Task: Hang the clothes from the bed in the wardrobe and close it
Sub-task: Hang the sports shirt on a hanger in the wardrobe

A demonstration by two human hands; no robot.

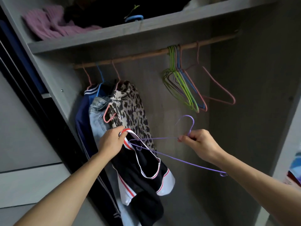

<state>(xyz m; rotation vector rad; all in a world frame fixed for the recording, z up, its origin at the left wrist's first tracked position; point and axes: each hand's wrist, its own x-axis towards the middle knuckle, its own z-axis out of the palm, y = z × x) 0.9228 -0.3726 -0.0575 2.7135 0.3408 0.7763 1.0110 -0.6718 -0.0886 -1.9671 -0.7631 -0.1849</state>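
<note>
In the wardrobe [244,111], a dark pile [114,7] runs off the top edge; a colourful thing [295,168] at right is cropped, unidentifiable.

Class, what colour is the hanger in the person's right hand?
The hanger is purple; head view.

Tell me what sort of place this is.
Most likely the inside of a home wardrobe: a wooden rail carries empty wire hangers and hung clothes, a shelf above holds a mauve knit, and the left hand holds a dark garment, the right hand a purple hanger.
</note>
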